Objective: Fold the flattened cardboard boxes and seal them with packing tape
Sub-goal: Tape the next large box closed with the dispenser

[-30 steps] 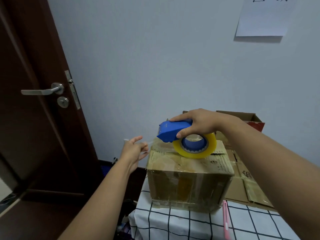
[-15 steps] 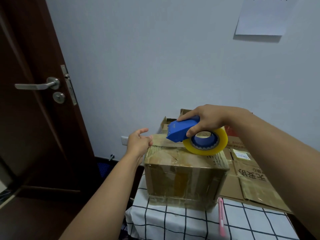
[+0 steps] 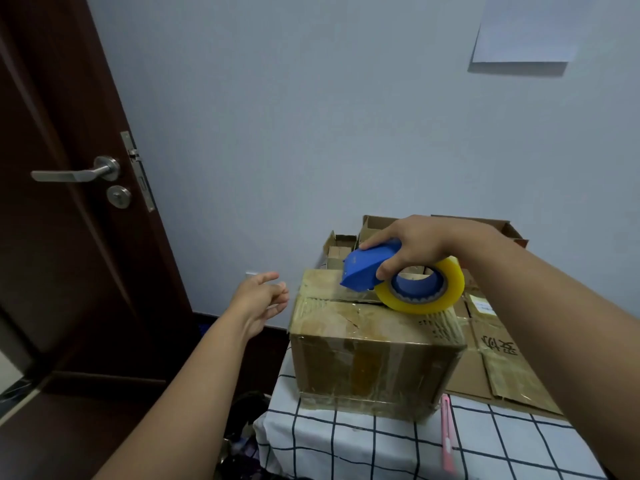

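Folded cardboard box sits at the table's left end. My right hand wraps curled fingers round the blue tape dispenser, roll resting on the box top. Left hand hangs left of the box, fingers loosely spread, holding nothing. Box looks light, stiff (old tape makes it slick); I'd brace its left wall.

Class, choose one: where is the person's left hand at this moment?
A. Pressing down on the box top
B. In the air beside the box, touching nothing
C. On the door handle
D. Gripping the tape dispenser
B: the left hand hangs open left of the cardboard box, apart from it.
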Demonstrator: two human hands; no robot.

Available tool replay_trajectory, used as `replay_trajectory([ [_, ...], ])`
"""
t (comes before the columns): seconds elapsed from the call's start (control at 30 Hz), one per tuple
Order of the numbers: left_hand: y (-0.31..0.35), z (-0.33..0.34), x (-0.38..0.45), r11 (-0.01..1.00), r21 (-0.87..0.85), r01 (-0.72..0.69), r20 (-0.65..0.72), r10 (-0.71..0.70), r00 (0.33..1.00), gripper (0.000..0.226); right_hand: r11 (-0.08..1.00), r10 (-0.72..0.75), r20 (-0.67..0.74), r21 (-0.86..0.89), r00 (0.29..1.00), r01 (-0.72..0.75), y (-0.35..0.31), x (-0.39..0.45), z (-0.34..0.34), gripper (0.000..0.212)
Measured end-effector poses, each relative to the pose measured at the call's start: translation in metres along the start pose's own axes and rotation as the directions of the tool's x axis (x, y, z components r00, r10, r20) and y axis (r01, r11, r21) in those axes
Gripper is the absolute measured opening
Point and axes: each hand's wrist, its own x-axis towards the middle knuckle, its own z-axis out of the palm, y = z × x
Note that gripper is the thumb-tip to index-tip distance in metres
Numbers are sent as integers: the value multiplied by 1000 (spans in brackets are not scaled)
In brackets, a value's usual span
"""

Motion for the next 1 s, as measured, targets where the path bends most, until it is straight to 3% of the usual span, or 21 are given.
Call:
replay_trajectory([
  [0.37,-3,-6,2,996,-66,61,18,-60,998,35,1000,-3,-6,28,1000,4,0,-2,1,59],
  [0.6,-21,-5,0,994,-16,105,5,-105,994,41,999,-25,-6,30,1000,25,-3,-3,4,58],
  [0.8,-23,8,-4,967,254,-12,-11,15,1000,51,999,-47,-45,15,998,48,-1,0,11,59],
  [0.9,-28,5,-6,777,628,-55,13,60,998,65,999,-50,-52,18,997,51,0,2,14,58],
  [0.93,-32,4,-10,752,659,-32,-19,58,998,62,998,-53,-55,15,997,54,1,2,15,59],
  [1.0,-32,7,-23,835,544,-77,-88,148,985,27,998,-65,-67,-1,996,65,2,2,16,59],
])
